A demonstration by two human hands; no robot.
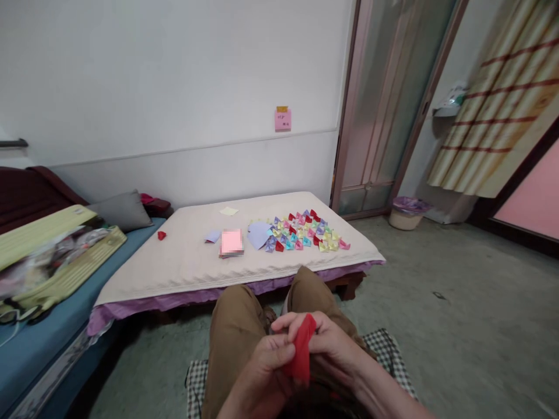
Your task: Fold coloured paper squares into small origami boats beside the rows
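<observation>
A piece of red folded paper [302,353] is pinched between both my hands, just above my lap. My left hand [269,361] grips its left side with the thumb on top. From the right, my right hand [328,337] holds the upper edge, its fingers curled behind the sheet. Ahead on the low table, many small folded paper pieces [301,230] in red, pink, yellow, blue and purple lie in a cluster. Beside them are a purple paper heart shape [258,234] and a stack of pink square paper [231,241].
A cream cloth covers the low table [183,262]. On it lie a red folded piece [161,235], a purple sheet [212,237] and a yellow sheet [229,211]. A blue bed [78,297] stands left. A lined bin [409,212] sits by the sliding door [388,105].
</observation>
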